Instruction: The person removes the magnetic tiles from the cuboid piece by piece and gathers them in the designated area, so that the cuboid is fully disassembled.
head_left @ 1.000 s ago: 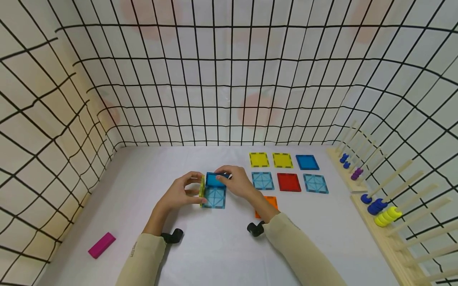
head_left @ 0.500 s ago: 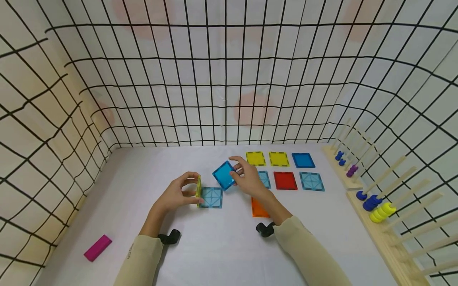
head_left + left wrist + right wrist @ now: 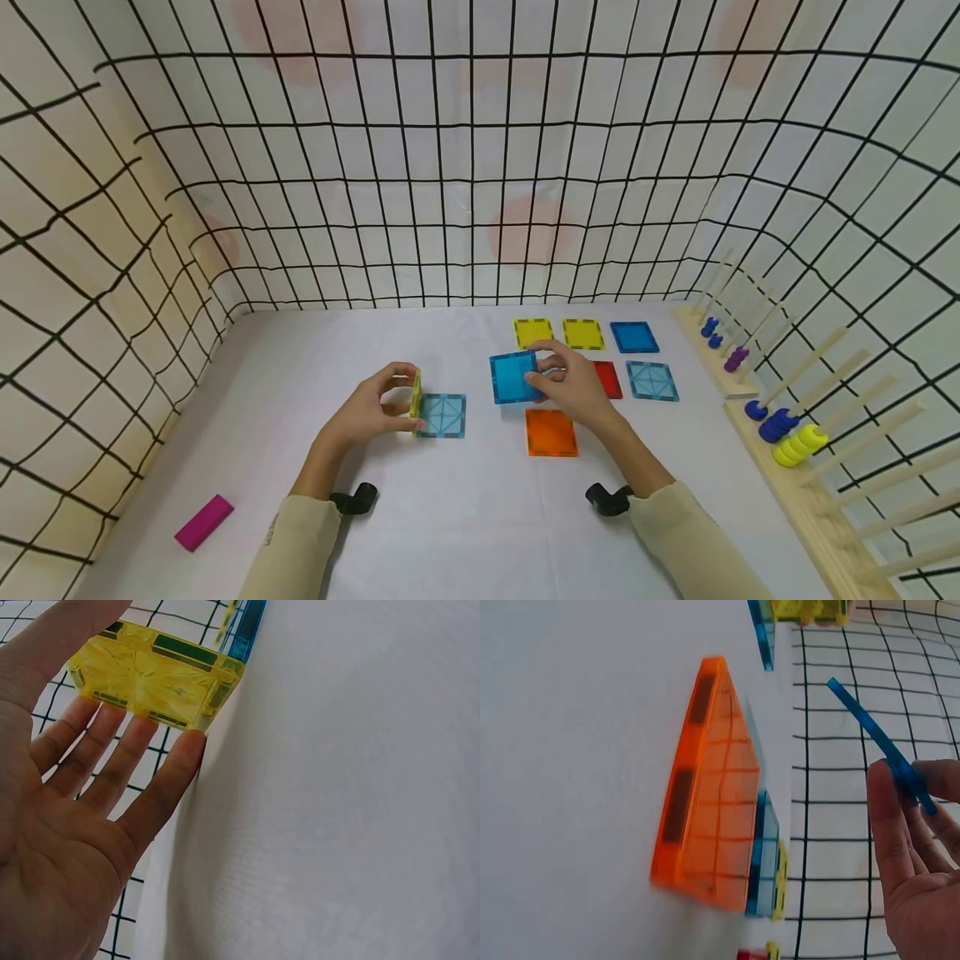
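Note:
My left hand (image 3: 369, 407) grips a yellow magnetic tile (image 3: 416, 398) by its edges, thumb on one side and fingers on the other. That tile stands upright along the left edge of a light blue patterned tile (image 3: 444, 416) lying flat on the table. In the left wrist view the yellow tile (image 3: 142, 671) spans thumb and fingertips. Over to the right, my right hand (image 3: 579, 385) pinches a blue square tile (image 3: 512, 378) at its right edge, raised off the table and tilted. The right wrist view shows this blue tile (image 3: 870, 724) nearly edge-on.
An orange tile (image 3: 552, 433) lies below the right hand. Behind it are yellow tiles (image 3: 583, 334), a blue tile (image 3: 634, 337), a partly covered red tile (image 3: 609, 380) and a light blue tile (image 3: 652, 381). Wooden peg boards (image 3: 810, 500) line the right; a magenta block (image 3: 204, 522) lies left.
My right hand has lifted the blue tile away from behind the flat light blue tile and carried it right, turning it on the way. The left hand stays on the yellow tile.

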{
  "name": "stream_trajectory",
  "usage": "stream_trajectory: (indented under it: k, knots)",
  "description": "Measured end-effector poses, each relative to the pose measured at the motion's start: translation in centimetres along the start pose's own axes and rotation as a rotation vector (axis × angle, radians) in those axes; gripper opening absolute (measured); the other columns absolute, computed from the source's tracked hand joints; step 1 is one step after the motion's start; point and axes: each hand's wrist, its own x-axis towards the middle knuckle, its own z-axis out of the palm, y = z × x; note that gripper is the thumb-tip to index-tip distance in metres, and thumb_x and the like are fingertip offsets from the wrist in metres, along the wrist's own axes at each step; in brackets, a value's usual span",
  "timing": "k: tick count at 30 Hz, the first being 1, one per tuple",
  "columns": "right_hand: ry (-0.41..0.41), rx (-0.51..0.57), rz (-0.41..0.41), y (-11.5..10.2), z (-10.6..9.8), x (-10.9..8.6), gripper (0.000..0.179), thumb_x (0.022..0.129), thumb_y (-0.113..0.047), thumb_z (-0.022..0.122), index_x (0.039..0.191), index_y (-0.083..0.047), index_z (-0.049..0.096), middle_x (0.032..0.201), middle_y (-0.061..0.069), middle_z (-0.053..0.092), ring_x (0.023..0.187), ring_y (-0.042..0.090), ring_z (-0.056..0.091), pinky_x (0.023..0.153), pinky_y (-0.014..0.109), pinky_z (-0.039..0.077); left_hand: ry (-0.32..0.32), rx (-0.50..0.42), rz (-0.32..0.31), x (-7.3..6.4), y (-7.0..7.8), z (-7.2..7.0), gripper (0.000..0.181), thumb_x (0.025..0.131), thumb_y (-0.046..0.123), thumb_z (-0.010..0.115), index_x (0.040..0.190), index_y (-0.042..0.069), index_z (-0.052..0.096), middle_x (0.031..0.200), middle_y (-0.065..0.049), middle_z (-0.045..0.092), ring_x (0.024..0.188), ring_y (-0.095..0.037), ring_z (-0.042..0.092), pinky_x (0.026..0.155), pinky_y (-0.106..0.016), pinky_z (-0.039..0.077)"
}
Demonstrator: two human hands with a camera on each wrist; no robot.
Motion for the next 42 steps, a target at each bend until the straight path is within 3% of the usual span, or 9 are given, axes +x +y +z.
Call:
stream_trajectory:
  k: [9,22,28,42]
  knots:
    - [0.072,-0.023,-0.018,2.1,-4.4,-2.3,0.046,0.095,-0.022,0.076,0.137,-0.015,0.059,0.099,0.015,0.072,0.071,0.028,0.071,0.07,0.029,0.063,-0.007,0.013,0.021,0.1,0.0,0.0,0.087,0.074,0.017,0.094,0.145,0.011,0.044,0.152,-0.014,0.046,0.138,-0.036,0.052,0.104,-0.044,0.056]
    - [0.076,0.004,0.059,5.0,-8.9,-5.4,0.056,0.096,-0.029,0.075,0.144,-0.009,0.053,0.104,0.021,0.067,0.077,0.022,0.073,0.072,0.029,0.064,-0.005,0.019,0.017,0.1,0.0,0.0,0.088,0.074,0.019,0.095,0.145,0.011,0.044,0.152,-0.014,0.046,0.14,-0.034,0.051,0.106,-0.044,0.054]
    - [0.065,0.017,0.082,6.2,-10.2,-6.5,0.056,0.097,-0.028,0.073,0.146,-0.01,0.053,0.111,0.022,0.062,0.078,0.021,0.074,0.071,0.031,0.064,-0.004,0.02,0.021,0.1,0.0,0.1,0.088,0.074,0.019,0.095,0.145,0.01,0.044,0.152,-0.014,0.046,0.141,-0.033,0.048,0.107,-0.044,0.054]
    - [0.022,-0.023,0.196,7.9,-11.3,-7.4,0.06,0.096,-0.032,0.075,0.146,-0.007,0.053,0.104,0.016,0.067,0.079,0.023,0.07,0.071,0.031,0.064,0.002,0.037,0.03,0.2,-0.1,0.2,0.088,0.074,0.02,0.095,0.146,0.011,0.044,0.152,-0.014,0.045,0.142,-0.032,0.048,0.106,-0.043,0.054]
